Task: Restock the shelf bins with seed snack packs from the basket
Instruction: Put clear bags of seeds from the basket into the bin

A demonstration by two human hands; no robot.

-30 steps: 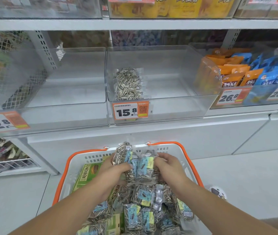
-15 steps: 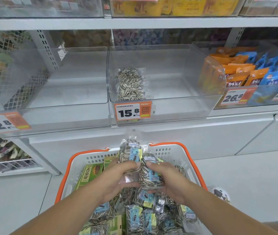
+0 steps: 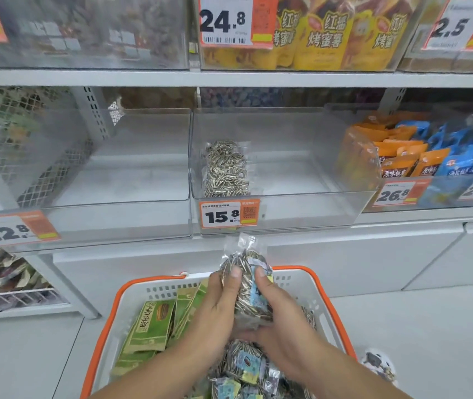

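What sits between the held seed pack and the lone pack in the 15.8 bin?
Head view: only the bin's clear front wall with its 15.8 price tag; otherwise bare.

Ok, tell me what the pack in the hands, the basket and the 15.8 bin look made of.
Seed pack: thin clear plastic film, glossy; the striped seeds show through and the top crinkles. Both hands grip it.
Basket: moulded plastic, likely matte white walls with slots and an orange rim.
Shelf bin: clear rigid plastic, probably acrylic; the contents and the shelf show through it.
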